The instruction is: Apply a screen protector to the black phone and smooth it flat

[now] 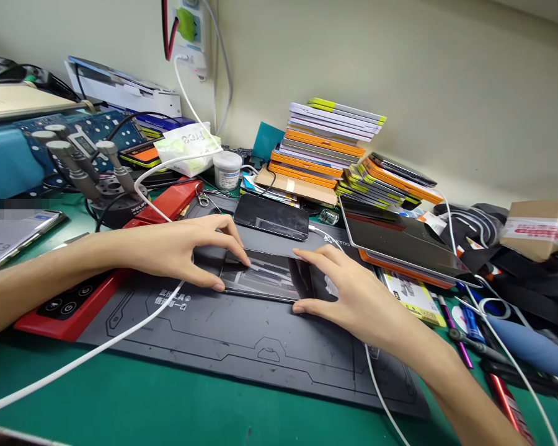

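A smartphone (265,279) with a dark, glossy face lies sideways on or just above a grey work mat (242,353), its screen mirroring pale shapes. My left hand (190,251) grips its left end, thumb at the near edge and fingers on the face and far edge. At the right end, my right hand (344,285) spans the phone with thumb at the near edge and index finger at the far edge. Just behind them sits a second black phone (272,217) with a white cable plugged in. Whether the held phone touches the mat I cannot tell.
A red device (74,306) with buttons borders the mat's left side. Stacked phone-screen boxes (325,142) and a tablet-sized panel (400,238) stand behind. White cables (97,353) cross the green bench (181,402). Screwdrivers and tools (474,322) lie at right; a white jar (227,170) stands behind.
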`<state>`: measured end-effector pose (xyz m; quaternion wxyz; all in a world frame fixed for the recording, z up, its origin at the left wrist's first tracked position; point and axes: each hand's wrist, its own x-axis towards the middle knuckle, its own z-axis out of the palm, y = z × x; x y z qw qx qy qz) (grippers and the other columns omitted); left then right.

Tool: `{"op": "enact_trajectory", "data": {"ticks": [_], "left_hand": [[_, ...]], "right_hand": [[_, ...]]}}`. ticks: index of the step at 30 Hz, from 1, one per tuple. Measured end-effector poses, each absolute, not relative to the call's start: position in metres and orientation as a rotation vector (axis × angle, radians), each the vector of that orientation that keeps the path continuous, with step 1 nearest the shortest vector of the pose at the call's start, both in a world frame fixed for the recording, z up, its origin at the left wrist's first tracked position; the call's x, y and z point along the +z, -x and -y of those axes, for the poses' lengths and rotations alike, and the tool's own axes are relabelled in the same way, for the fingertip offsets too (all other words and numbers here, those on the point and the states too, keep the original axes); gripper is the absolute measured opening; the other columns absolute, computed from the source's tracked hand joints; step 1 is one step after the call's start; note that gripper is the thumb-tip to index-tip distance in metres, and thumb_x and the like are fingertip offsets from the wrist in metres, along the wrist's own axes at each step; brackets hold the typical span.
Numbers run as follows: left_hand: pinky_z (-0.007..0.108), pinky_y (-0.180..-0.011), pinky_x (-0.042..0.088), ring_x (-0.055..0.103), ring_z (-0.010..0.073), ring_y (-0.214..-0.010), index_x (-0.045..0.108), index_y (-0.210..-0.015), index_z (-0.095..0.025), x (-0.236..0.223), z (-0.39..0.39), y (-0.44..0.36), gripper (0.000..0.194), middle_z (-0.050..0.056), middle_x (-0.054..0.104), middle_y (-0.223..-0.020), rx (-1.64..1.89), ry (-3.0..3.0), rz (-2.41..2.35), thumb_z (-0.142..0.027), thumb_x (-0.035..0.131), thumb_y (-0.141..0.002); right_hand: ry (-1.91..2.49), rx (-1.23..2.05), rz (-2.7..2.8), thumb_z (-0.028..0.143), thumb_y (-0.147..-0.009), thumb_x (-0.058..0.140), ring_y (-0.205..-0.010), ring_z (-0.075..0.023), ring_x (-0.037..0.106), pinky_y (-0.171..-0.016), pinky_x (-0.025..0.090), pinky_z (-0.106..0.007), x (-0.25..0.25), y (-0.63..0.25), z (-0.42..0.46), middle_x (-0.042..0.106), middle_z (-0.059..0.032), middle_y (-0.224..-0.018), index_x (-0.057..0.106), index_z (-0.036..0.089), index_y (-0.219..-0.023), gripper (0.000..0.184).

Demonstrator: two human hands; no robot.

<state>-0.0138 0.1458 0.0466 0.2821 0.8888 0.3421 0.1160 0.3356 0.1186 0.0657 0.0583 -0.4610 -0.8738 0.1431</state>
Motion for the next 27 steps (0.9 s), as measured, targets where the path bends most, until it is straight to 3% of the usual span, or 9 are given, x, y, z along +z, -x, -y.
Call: {"op": "enact_trajectory", "data": {"ticks": [7, 19, 27], "left_hand": [[0.03, -0.118, 0.049, 0.061, 0.0245, -0.132, 0.072, -0.135, -0.048, 0.045, -0.146, 0.015, 0.045, 0.001, 0.06, -0.141, 0.317, -2.39, -0.907, -0.057, 0.08, -0.091], [0.031, -0.116, 0.051, 0.062, 0.0254, -0.13, 0.073, -0.136, -0.05, 0.046, -0.146, 0.015, 0.044, 0.002, 0.062, -0.14, 0.319, -2.405, -0.904, -0.059, 0.078, -0.093], [0.031, -0.116, 0.048, 0.06, 0.024, -0.131, 0.073, -0.135, -0.051, 0.044, -0.146, 0.016, 0.043, 0.002, 0.06, -0.139, 0.324, -2.412, -0.891, -0.059, 0.077, -0.093]], "right_hand": [[1.38, 0.392, 2.655, 0.065, -0.093, 0.074, -0.113, -0.0289, 0.069, -0.095, 0.059, -0.044, 0.063, -0.337, -0.12, 0.065, -0.0075, -0.134, 0.053, 0.035, -0.155, 0.072], [1.402, 0.446, 2.693, 0.069, -0.093, 0.073, -0.118, -0.0277, 0.069, -0.097, 0.058, -0.043, 0.07, -0.337, -0.118, 0.066, -0.0044, -0.137, 0.056, 0.037, -0.152, 0.069], [1.395, 0.585, 2.679, 0.063, -0.1, 0.065, -0.138, -0.0276, 0.063, -0.116, 0.052, -0.046, 0.078, -0.355, -0.123, 0.067, 0.001, -0.151, 0.061, 0.037, -0.144, 0.051]]}}
